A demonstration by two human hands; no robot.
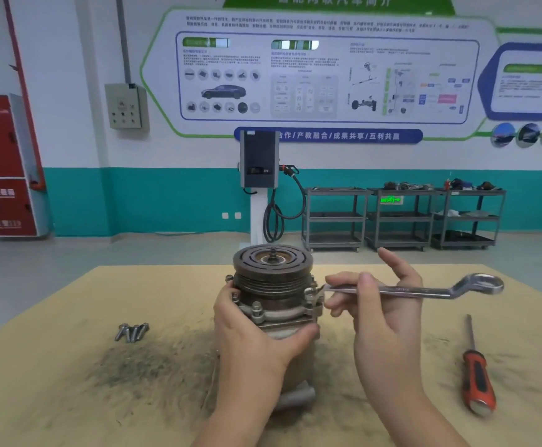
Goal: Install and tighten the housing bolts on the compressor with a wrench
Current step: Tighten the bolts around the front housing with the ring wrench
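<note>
The compressor [272,285] stands upright on the tan table, its dark grooved pulley on top and bolt heads around the housing flange. My left hand [250,330] grips the housing body from the front left. A silver ring wrench [418,290] lies level, its near end set on a bolt [310,293] at the flange's right side. My right hand [376,304] pinches the wrench shaft close to that bolt, with the index finger sticking up. Several loose bolts [132,331] lie in a cluster on the table to the left.
A screwdriver with a red and black handle [476,375] lies on the table [69,398] at the right. Dark grime smears the tabletop in front of the bolts. Behind stand a charging post [259,188], grey shelf carts [402,217] and a red cabinet [3,166].
</note>
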